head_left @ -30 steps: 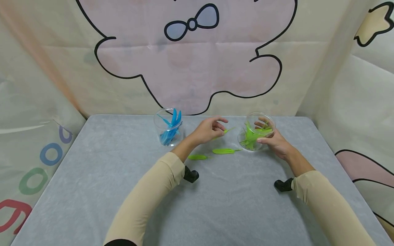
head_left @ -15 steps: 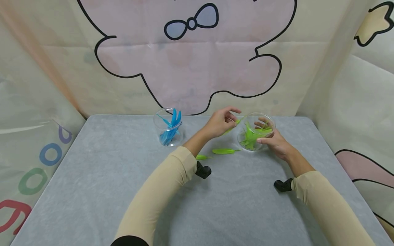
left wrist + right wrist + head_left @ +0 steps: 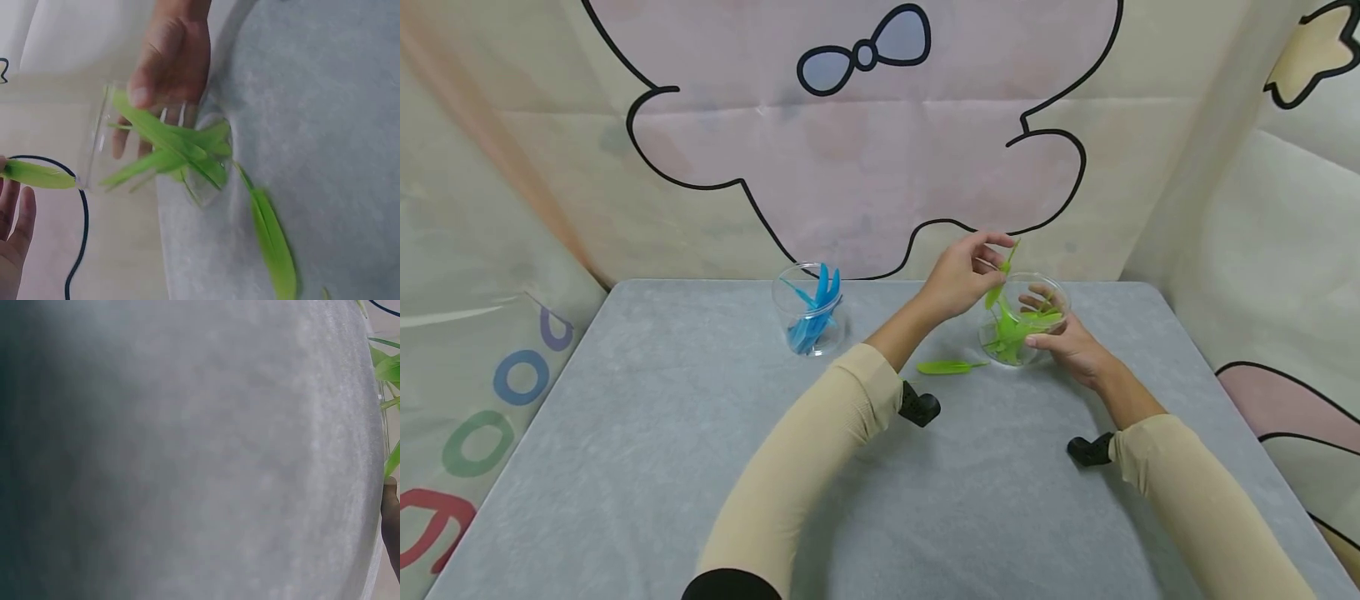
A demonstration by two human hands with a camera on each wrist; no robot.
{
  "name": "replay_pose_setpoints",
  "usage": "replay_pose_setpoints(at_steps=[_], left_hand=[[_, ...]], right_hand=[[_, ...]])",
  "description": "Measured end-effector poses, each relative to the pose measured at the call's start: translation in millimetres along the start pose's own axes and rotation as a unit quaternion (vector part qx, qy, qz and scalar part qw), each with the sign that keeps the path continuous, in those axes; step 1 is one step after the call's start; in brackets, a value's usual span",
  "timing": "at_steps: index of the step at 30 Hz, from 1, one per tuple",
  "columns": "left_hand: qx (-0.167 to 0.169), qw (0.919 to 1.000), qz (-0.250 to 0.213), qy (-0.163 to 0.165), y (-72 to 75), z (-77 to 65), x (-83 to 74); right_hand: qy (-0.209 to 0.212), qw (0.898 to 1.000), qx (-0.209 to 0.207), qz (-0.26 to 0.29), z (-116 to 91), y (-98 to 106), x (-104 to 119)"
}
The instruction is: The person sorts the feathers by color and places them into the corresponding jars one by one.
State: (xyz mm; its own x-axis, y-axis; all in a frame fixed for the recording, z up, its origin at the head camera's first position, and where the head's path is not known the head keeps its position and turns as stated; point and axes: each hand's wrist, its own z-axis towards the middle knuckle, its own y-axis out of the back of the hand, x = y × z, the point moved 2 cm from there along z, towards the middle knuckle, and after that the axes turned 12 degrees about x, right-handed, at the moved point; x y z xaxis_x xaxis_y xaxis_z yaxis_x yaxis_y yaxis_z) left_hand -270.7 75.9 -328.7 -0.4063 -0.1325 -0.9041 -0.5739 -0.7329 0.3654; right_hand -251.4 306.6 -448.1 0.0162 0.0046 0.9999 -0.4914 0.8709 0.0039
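My left hand (image 3: 964,275) pinches a green feather (image 3: 996,292) beside the rim of a clear plastic cup (image 3: 1009,354). In the left wrist view that feather (image 3: 40,175) points at the cup's mouth. Several green feathers (image 3: 169,140) lie crossed inside the cup. Fingers and thumb of my right hand (image 3: 1075,354) grip the cup from its right side and keep it slightly tilted. One loose green feather (image 3: 946,367) lies flat on the table, just left of the cup. The right wrist view shows mostly grey cloth, with the thumb (image 3: 390,519) at its edge.
A second clear cup (image 3: 782,312) with blue feathers (image 3: 812,325) stands at the back left. Grey cloth covers the table (image 3: 662,433). A printed fabric backdrop (image 3: 865,150) rises right behind the table's far edge.
My left hand has moved right and up with the green feather, from left of the cup to its rim. The feather has swung more upright. My right hand and its cup have stayed put.
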Motion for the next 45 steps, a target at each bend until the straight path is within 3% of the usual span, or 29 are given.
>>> replay_pose_setpoints(at_steps=[6,16,24,31,36,45], left_hand=[[-0.033,0.9993,-0.008,-0.016,-7.0,11.5,-11.1],[-0.068,0.9971,-0.016,-0.03,-18.8,22.3,-11.5],[-0.048,0.9988,-0.001,0.003,-26.5,21.6,-3.9],[-0.04,0.999,0.018,0.009,-29.0,16.6,8.2],[-0.016,0.9991,0.032,0.024,-31.5,14.5,15.5],[0.003,0.9965,0.078,0.03,-34.2,13.7,18.8]], right_hand=[[0.01,1.0,-0.003,0.002,-2.0,1.7,0.7],[0.014,1.0,0.003,0.012,-0.8,2.2,-1.2],[0.007,1.0,0.003,0.011,-1.6,3.8,-0.4],[0.005,1.0,0.005,0.005,-0.5,3.2,-1.2],[0.001,1.0,0.006,-0.004,-1.2,3.5,-0.2],[0.001,1.0,0.011,0.0,-1.3,2.1,-0.3]])
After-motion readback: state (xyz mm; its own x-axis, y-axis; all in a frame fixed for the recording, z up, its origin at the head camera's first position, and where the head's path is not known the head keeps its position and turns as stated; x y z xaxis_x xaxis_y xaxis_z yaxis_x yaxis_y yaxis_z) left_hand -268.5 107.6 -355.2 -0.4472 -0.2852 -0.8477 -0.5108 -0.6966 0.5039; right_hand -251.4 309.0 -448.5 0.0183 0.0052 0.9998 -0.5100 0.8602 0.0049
